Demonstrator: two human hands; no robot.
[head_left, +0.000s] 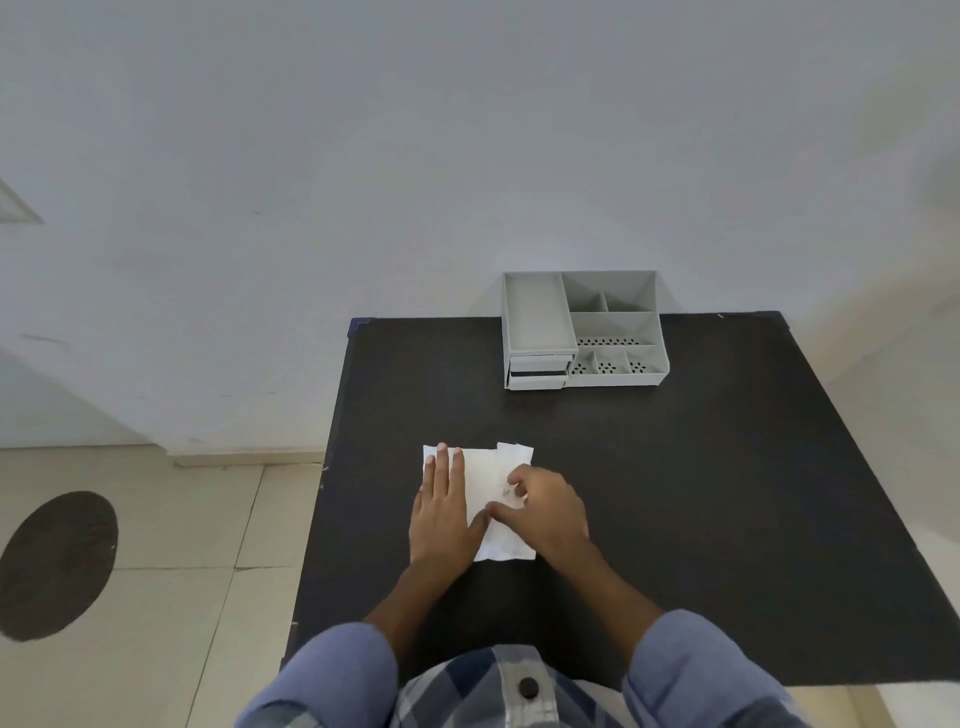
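Blue sleeves (332, 670) fill the bottom edge. Left hand (444, 512) presses flat, fingers straight, on a white cloth (483, 475) near the front of a black table (701, 493). Right hand (545, 506) rests curled on the cloth; whether it pinches cannot be told. Grey organizer (584, 330) stands at the far edge.
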